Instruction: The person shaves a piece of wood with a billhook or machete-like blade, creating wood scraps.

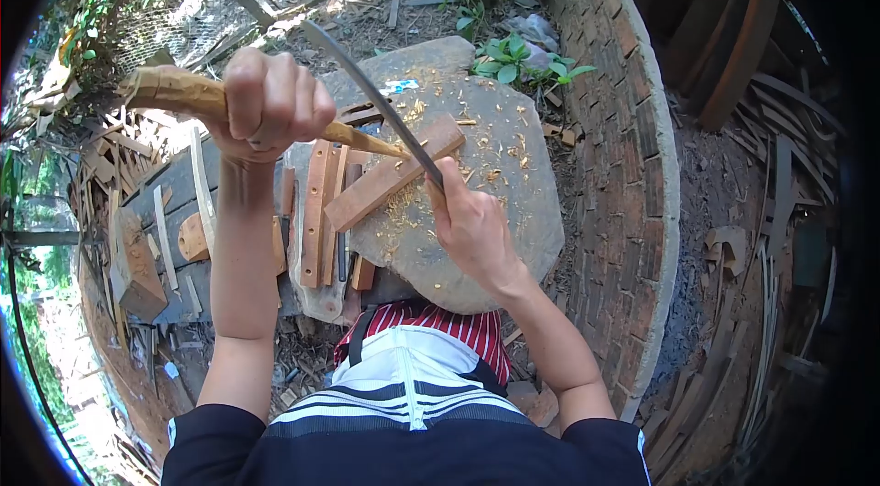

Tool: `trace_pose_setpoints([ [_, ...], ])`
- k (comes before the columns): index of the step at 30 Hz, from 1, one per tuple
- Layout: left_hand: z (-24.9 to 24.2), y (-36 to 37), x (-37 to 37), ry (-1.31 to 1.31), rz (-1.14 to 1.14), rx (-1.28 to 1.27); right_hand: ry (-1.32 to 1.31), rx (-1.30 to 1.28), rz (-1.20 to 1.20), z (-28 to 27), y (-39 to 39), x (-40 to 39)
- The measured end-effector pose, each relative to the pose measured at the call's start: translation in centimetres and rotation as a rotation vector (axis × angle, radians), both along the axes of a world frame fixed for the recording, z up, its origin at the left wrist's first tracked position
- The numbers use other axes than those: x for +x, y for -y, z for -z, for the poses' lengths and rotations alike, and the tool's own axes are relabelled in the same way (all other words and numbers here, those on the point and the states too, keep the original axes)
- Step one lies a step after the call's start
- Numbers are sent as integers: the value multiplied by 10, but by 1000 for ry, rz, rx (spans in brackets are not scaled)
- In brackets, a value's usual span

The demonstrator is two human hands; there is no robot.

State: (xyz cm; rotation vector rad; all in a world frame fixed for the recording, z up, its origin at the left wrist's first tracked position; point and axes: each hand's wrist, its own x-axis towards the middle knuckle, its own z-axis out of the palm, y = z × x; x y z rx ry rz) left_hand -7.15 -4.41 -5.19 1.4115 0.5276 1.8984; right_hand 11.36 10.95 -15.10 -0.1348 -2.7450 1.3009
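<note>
My left hand (270, 110) is wrapped round a pale, roughly carved wooden stick (179, 92), thick and knobby at its left end. The stick tapers to the right, and its thin end is at a brown wooden block (376, 193). My right hand (472, 229) is closed on the handle of a machete (367, 87), the handle itself mostly hidden by my fingers. Its long grey blade points up and left, crossing over the stick near the thin end. The block lies slantwise on a grey flat-topped slab (522, 229), among yellowish wood shavings (495, 151).
Left of the slab lie brown wooden strips with holes (316, 211) and a pale wood chunk (137, 270). A curved brick wall (632, 183) runs along the right. Green plants (513, 60) and a clear plastic bag (532, 32) sit beyond the slab. Wood scraps (724, 367) litter the ground.
</note>
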Motion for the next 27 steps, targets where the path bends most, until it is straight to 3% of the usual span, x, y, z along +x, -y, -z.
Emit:
trace_pose_setpoints([
  [1, -3, -1, 2, -10, -3, -21, -5, -1, -10, 14, 2, -2],
  [3, -7, -3, 4, -33, 65, -19, 235, 220, -40, 64, -1, -3],
  [5, 0, 2, -1, -43, 46, -6, 197, 204, -24, 80, -11, -7],
  [9, -3, 1, 7, -8, 10, -13, 202, 106, -55, 83, -16, -6],
  [15, -1, -3, 2, -19, 25, -3, 184, 75, -33, 20, -9, -3],
  [20, -7, -1, 5, -20, -32, -8, 255, 189, -75, 87, -9, 0],
  [27, 4, 23, -4, 54, -195, -9, 204, 135, -31, 105, -12, 1],
])
